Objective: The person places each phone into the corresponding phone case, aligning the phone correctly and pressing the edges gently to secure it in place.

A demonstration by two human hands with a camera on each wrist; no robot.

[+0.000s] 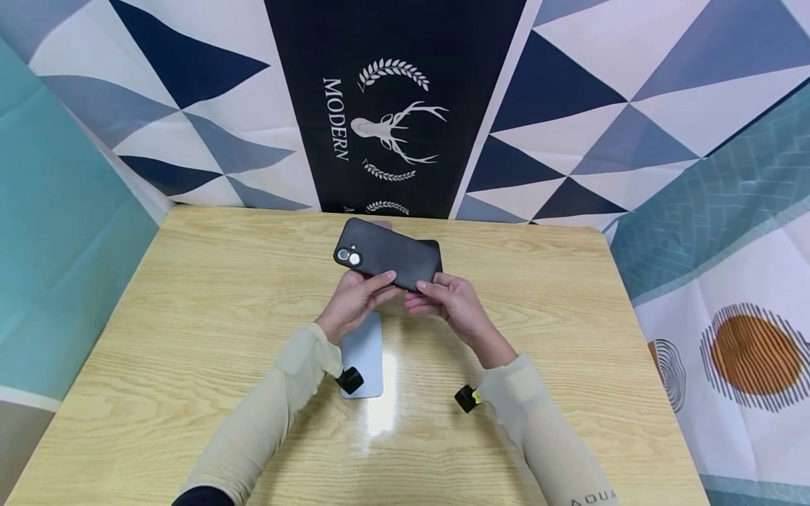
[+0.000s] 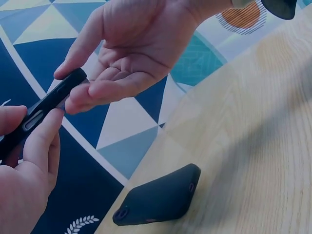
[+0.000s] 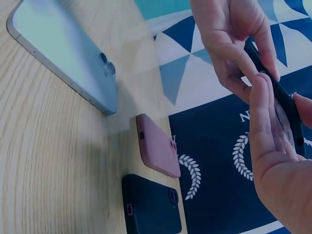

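Both hands hold a phone in a black case (image 1: 399,249) above the far part of the table, its back and two camera lenses facing up in the head view. My left hand (image 1: 354,299) grips its near edge with the thumb on the back and fingers underneath. At the right end, my right hand (image 1: 452,302) pinches the corner between thumb and fingers. In the right wrist view a pale phone edge with small holes shows along the opening of the held case (image 3: 291,105). The phone's screen side is hidden.
A light blue phone (image 1: 363,355) lies on the wooden table (image 1: 221,316) near my left forearm. A pink phone case (image 3: 158,146) and another black phone case (image 3: 151,204) lie at the far edge, partly hidden in the head view. Patterned cloth (image 1: 392,140) hangs behind.
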